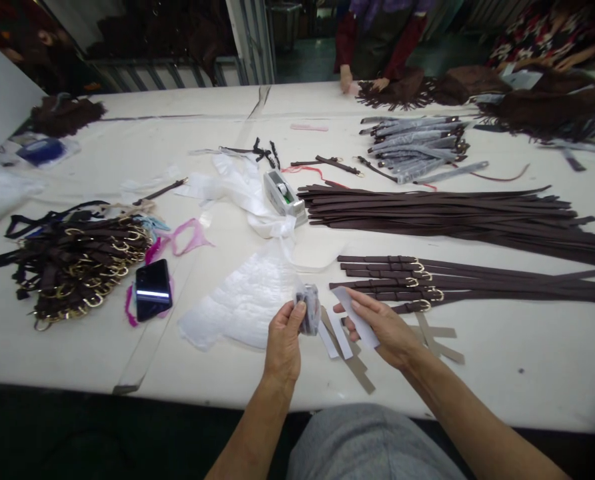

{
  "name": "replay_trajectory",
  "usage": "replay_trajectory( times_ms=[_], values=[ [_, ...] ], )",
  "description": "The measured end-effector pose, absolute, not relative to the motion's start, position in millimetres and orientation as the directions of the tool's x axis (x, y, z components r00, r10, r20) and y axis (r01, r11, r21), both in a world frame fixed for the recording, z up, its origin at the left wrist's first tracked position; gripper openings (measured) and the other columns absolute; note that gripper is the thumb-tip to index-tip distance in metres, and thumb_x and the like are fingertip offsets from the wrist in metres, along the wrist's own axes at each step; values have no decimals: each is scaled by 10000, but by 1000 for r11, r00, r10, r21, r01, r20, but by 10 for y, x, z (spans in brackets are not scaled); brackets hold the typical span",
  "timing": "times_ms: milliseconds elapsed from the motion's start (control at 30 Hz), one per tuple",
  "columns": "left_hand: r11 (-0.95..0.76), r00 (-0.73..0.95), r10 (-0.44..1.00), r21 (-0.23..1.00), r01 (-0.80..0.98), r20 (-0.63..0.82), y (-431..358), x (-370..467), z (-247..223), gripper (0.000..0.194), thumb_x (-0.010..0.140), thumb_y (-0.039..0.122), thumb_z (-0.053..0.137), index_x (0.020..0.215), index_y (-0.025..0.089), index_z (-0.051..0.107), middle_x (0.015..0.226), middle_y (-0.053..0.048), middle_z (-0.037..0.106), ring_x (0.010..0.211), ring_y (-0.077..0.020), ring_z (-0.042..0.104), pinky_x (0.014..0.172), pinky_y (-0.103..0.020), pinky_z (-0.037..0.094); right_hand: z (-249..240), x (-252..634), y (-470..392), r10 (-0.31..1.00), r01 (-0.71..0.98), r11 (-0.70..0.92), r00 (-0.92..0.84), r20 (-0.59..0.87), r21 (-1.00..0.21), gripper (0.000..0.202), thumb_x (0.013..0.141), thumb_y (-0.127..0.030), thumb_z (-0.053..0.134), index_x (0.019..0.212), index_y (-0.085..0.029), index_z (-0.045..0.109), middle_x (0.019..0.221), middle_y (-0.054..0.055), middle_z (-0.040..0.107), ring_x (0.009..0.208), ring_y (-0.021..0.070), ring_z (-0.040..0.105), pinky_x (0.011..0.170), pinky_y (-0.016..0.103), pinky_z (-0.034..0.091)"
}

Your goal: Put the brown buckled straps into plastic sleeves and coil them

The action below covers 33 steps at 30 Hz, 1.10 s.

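Note:
My left hand is closed on a small dark bundle in clear plastic, thumb on top; what is inside the wrap cannot be made out. My right hand grips a white paper strip between thumb and fingers, a little to the right of the bundle. Below and between the hands lie more white strips and grey-brown strips. Just beyond my right hand are several dark brown straps with gold buckles. A translucent white plastic sheet spreads out left of my left hand.
A tape dispenser stands mid-table. Long brown straps and plastic-wrapped straps lie to the right. A heap of buckled straps and a phone are on the left. Across the table, other people handle brown fringed pieces.

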<state>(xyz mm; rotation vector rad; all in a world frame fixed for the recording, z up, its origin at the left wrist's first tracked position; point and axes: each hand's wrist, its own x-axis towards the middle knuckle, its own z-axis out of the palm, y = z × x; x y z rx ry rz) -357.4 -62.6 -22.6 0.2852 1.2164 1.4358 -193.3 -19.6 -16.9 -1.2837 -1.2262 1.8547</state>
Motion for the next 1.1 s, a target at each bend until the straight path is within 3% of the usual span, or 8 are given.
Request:
replay_trajectory(
  times_ms=[67,133,267,400,733,867,967,1100],
  values=[
    [237,-255,841,748,-620,-477,-621,-3570,-179,203,740,306,654,859,141,641,735,-12,669,682,-128,607,663,-232,439,-180,-1950,-221,868,116,-277,-395,-300,-954,398,869,-328,449,1247,-212,496,1007,83,623,668,134,567,529,266,464],
    [252,-208,841,701,-667,-500,-621,-3566,-130,221,740,300,655,876,126,640,744,-30,671,687,-137,612,670,-246,449,-208,-1947,-262,925,323,102,-380,-30,-941,366,879,-250,426,1231,-228,524,1034,81,618,817,173,558,674,326,486],
    [290,-115,830,598,-747,-546,-638,-3544,-74,227,732,292,664,886,126,641,773,-41,673,687,-143,610,664,-269,467,-281,-1949,-369,772,591,634,-519,366,-499,425,856,-114,437,1265,-213,496,1135,93,593,863,209,495,771,387,465],
    [296,-71,815,519,-802,-575,-673,-3475,-84,180,710,259,688,845,146,648,830,-33,672,704,-126,593,652,-265,473,-352,-1991,-415,653,596,749,-590,475,-290,504,830,-54,458,1320,-158,406,1196,120,567,795,202,488,712,369,485],
    [284,-52,843,524,-803,-536,-769,-3329,-111,212,714,277,680,862,128,650,863,-55,663,761,-143,583,695,-261,454,-424,-1972,-412,556,415,829,-534,637,-376,242,817,-45,502,1045,-112,547,1008,156,592,928,213,537,757,350,497],
    [299,-181,861,762,-574,-475,-794,-3437,-166,220,752,316,636,886,142,644,798,-23,659,725,-128,568,696,-236,424,-388,-1834,-377,506,369,862,-598,621,-347,261,836,-53,479,1085,-102,541,972,149,595,941,212,541,776,350,490],
    [302,-241,908,934,-191,-343,-796,-3560,-222,241,784,345,587,940,167,638,859,-19,658,785,-154,563,739,-258,412,-358,-1751,-340,470,356,883,-670,575,-306,243,849,-62,457,1070,-110,548,946,138,606,898,199,552,743,336,495],
    [160,-221,974,850,502,-52,-799,-3647,-385,183,792,321,573,915,200,634,922,-43,651,913,-227,523,838,-360,358,-431,-1844,-322,388,303,918,-817,426,-254,207,871,-90,420,1015,-96,569,875,120,626,777,174,569,662,297,496]
  ],
)
